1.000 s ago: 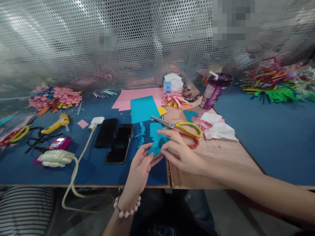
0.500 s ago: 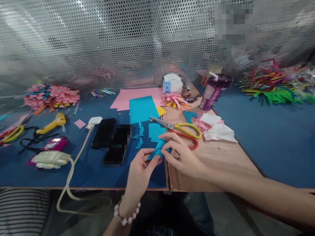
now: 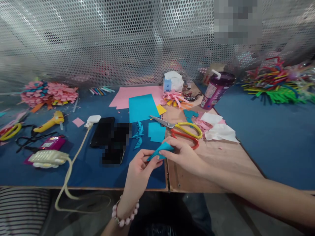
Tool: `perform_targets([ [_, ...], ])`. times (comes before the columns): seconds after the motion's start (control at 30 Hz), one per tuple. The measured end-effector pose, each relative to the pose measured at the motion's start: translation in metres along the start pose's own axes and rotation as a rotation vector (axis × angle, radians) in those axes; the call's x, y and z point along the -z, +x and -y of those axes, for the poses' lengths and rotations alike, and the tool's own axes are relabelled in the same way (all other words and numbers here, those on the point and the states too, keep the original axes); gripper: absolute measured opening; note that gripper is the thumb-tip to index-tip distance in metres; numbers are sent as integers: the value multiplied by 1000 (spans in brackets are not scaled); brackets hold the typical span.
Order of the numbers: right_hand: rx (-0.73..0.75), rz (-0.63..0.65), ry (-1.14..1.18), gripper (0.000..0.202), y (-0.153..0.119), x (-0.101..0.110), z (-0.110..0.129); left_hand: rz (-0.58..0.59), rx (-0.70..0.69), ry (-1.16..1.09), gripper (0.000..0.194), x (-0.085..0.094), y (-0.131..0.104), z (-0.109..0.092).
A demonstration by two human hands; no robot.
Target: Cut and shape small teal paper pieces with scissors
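A small piece of folded blue paper point(image 3: 161, 150) is pinched between both my hands, above the table's front part. My left hand point(image 3: 141, 165), with a beaded bracelet at the wrist, grips its lower left end between thumb and fingers. At its right end, my right hand point(image 3: 180, 153) closes on the paper with the thumb in front and the fingers behind. Just beyond lie flat blue paper squares point(image 3: 157, 131) and scissors point(image 3: 176, 126) with one yellow and one red handle. Several folded blue paper pieces point(image 3: 139, 135) rest left of the squares.
Two dark phones point(image 3: 103, 132) lie left of my hands, near a power strip point(image 3: 49, 159) with a looping cable and a yellow glue gun point(image 3: 50, 123). Larger blue point(image 3: 143, 108) and pink sheets point(image 3: 120, 96) lie behind. A purple cup point(image 3: 216, 90) stands at the back right.
My right hand's fingers have closed onto the paper, which now looks flatter and more stretched out to the right. My left hand keeps its hold.
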State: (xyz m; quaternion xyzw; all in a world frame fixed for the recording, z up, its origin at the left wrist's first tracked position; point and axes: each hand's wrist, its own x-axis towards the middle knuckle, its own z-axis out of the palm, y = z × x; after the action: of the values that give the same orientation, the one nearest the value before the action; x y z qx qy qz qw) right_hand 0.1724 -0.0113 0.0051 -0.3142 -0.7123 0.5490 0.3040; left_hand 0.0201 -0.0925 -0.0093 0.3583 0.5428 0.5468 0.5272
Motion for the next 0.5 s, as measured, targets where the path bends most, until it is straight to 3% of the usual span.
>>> perform_targets([
  [0.5,2,-32,15,16,-2,0,1,-110,-19,-69,28,2,1,4],
])
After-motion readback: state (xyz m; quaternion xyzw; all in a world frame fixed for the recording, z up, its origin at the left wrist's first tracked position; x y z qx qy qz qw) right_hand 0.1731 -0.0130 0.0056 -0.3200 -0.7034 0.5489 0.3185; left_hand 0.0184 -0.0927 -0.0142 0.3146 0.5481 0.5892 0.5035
